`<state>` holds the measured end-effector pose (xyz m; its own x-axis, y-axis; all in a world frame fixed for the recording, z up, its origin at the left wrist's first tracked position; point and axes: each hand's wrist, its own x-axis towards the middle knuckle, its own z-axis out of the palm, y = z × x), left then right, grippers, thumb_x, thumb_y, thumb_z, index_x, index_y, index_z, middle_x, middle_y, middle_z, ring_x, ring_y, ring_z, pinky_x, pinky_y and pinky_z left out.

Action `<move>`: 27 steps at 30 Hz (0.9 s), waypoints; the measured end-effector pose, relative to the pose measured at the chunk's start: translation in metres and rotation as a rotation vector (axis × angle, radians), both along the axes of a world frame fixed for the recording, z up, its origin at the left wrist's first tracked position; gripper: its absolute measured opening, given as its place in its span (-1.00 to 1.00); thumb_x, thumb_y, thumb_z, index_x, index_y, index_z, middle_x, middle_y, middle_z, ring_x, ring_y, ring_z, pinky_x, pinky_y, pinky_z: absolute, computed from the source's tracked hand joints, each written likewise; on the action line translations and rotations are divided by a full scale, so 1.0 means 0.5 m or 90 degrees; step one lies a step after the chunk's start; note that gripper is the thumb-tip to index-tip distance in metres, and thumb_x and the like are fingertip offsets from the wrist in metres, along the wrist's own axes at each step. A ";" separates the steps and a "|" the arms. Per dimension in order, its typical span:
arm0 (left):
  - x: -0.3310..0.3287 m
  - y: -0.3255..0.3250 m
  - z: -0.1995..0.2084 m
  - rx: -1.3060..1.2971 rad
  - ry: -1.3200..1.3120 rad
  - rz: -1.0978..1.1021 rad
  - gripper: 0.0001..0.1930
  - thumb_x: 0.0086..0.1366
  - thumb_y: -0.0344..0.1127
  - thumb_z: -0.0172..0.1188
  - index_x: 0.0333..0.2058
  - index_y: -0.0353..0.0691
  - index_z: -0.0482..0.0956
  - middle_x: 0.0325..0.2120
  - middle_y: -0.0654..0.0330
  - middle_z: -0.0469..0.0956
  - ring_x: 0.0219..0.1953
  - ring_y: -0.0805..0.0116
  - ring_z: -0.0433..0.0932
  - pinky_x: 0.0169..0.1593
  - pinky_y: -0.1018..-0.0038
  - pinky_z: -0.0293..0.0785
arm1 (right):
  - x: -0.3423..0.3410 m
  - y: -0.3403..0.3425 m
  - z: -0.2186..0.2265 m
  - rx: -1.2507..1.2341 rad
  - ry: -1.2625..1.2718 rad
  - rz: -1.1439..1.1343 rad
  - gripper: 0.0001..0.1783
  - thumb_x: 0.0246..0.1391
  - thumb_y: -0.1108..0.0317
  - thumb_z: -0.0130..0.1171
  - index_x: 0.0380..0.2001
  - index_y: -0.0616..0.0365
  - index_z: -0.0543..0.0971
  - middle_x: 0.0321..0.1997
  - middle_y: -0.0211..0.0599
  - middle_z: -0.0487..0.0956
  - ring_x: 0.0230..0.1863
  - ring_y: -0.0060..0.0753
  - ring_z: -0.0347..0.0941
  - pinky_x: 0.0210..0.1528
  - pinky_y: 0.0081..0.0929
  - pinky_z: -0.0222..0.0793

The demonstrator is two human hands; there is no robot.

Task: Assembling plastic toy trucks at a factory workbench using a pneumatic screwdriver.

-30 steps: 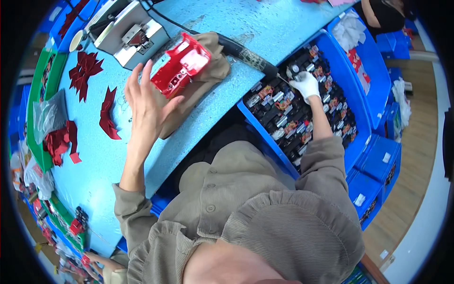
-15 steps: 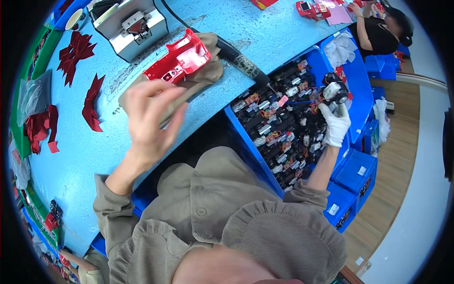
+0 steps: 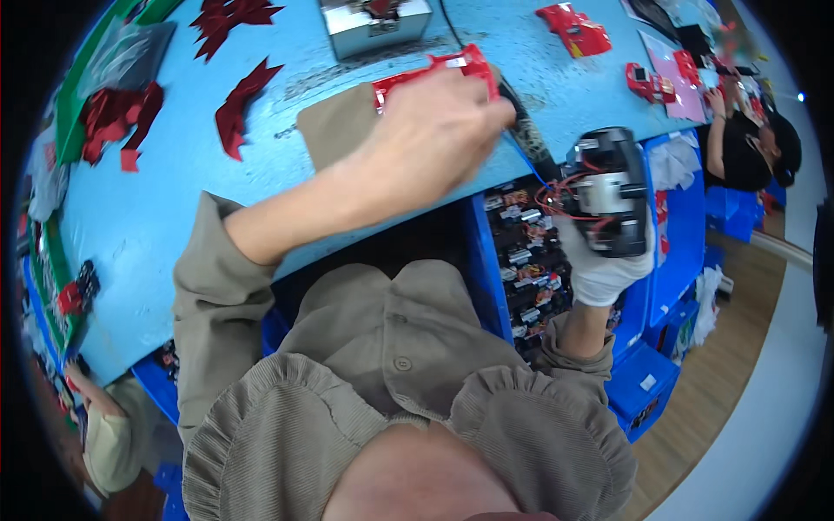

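My right hand (image 3: 599, 272), in a white glove, grips a black plastic motor chassis (image 3: 605, 193) with a silver motor in its middle and red and blue wires. It holds the chassis up above a blue bin. My bare left hand (image 3: 434, 130) is over a red plastic toy-body shell (image 3: 473, 62) and covers part of it. Its fingers are bent, but blur and the back of the hand hide whether they hold anything. Under the shell lies a tan cloth (image 3: 334, 126). A dark electric screwdriver (image 3: 530, 143) with a cord rests beside the left hand, at the table edge.
Several similar chassis (image 3: 526, 260) fill the blue bin (image 3: 493, 278) on my right. Dark red ribbon pieces (image 3: 239, 113) lie on the blue table (image 3: 174, 234). A silver metal fixture (image 3: 380, 33) stands at the back. Red toy parts (image 3: 578, 33) and a co-worker (image 3: 751, 143) are far right.
My left hand has swung right, across the red shell. My right hand has lifted the chassis up out of the bin, nearer to me. The whole view has shifted.
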<state>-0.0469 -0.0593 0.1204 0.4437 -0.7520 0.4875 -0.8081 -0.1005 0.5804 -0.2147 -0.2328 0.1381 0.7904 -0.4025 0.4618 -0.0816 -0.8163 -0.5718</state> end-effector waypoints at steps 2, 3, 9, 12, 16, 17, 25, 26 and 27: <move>0.030 0.042 0.034 0.110 -0.248 0.162 -0.84 -0.08 -0.37 0.24 -0.47 -0.23 0.51 -0.56 0.08 0.47 -0.37 0.17 0.48 -0.36 0.28 0.42 | 0.029 0.017 -0.035 -0.078 -0.089 0.205 -0.57 -0.42 0.65 0.22 -0.30 0.20 0.51 -0.33 -0.28 0.49 -0.38 -0.40 0.43 -0.37 -0.47 0.37; 0.042 0.055 0.039 0.123 -0.248 0.172 -0.84 -0.08 -0.37 0.24 -0.47 -0.23 0.51 -0.56 0.08 0.47 -0.37 0.17 0.48 -0.36 0.28 0.42 | 0.044 0.027 -0.055 -0.117 -0.139 0.309 -0.57 -0.42 0.64 0.23 -0.30 0.16 0.52 -0.36 -0.31 0.48 -0.41 -0.37 0.42 -0.41 -0.47 0.36; 0.101 0.085 0.034 0.196 -0.384 0.204 -0.91 -0.05 -0.44 0.05 -0.51 -0.32 0.44 -0.46 0.09 0.32 -0.35 0.22 0.34 -0.32 0.40 0.37 | 0.091 0.107 -0.187 -0.218 -0.150 0.469 -0.50 -0.48 0.54 0.23 -0.27 -0.01 0.53 -0.45 -0.37 0.41 -0.45 -0.26 0.37 -0.50 -0.38 0.23; 0.098 0.089 0.021 0.121 -0.357 0.169 -0.92 -0.03 -0.45 0.04 -0.52 -0.34 0.42 -0.47 0.08 0.33 -0.40 0.22 0.36 -0.38 0.37 0.38 | 0.097 0.110 -0.262 -0.203 -0.087 0.471 -0.54 -0.46 0.51 0.25 -0.29 -0.01 0.53 -0.43 -0.37 0.42 -0.43 -0.27 0.38 -0.48 -0.35 0.24; 0.090 0.102 0.006 0.099 -0.220 0.161 -0.93 -0.02 -0.46 0.04 -0.53 -0.34 0.43 -0.46 0.08 0.34 -0.44 0.20 0.40 -0.44 0.33 0.39 | 0.066 0.120 -0.291 -0.134 0.039 0.414 -0.60 -0.41 0.47 0.27 -0.33 0.02 0.53 -0.39 -0.35 0.45 -0.41 -0.25 0.39 -0.43 -0.35 0.27; 0.091 0.108 0.007 0.109 -0.193 0.160 -0.93 -0.02 -0.47 0.04 -0.53 -0.34 0.44 -0.46 0.08 0.35 -0.44 0.19 0.41 -0.45 0.32 0.39 | 0.055 0.119 -0.289 -0.105 0.085 0.381 -0.63 -0.38 0.45 0.27 -0.34 0.03 0.53 -0.37 -0.33 0.46 -0.40 -0.24 0.40 -0.41 -0.36 0.28; 0.108 0.106 -0.021 0.167 0.005 0.107 -0.89 -0.09 -0.41 0.17 -0.50 -0.26 0.52 -0.49 0.09 0.45 -0.32 0.17 0.44 -0.34 0.30 0.41 | 0.166 -0.012 -0.161 -0.057 -0.065 0.086 -0.61 -0.22 0.36 0.25 -0.25 0.29 0.48 -0.30 -0.18 0.51 -0.25 -0.18 0.44 -0.09 -0.37 0.32; 0.113 0.102 -0.053 0.111 -0.069 0.115 -0.86 -0.12 -0.37 0.24 -0.50 -0.21 0.55 -0.51 0.10 0.49 -0.28 0.17 0.46 -0.29 0.30 0.42 | 0.209 -0.051 -0.199 -0.168 -0.014 0.055 -0.59 -0.21 0.34 0.25 -0.25 0.31 0.47 -0.35 -0.18 0.52 -0.30 -0.17 0.44 -0.13 -0.38 0.34; 0.119 0.089 -0.064 0.103 -0.066 0.117 -0.86 -0.12 -0.37 0.24 -0.50 -0.21 0.55 -0.51 0.10 0.49 -0.28 0.17 0.46 -0.29 0.30 0.42 | 0.231 -0.097 -0.229 -0.287 0.040 0.016 -0.58 -0.20 0.32 0.25 -0.24 0.33 0.46 -0.39 -0.17 0.53 -0.35 -0.16 0.45 -0.17 -0.40 0.35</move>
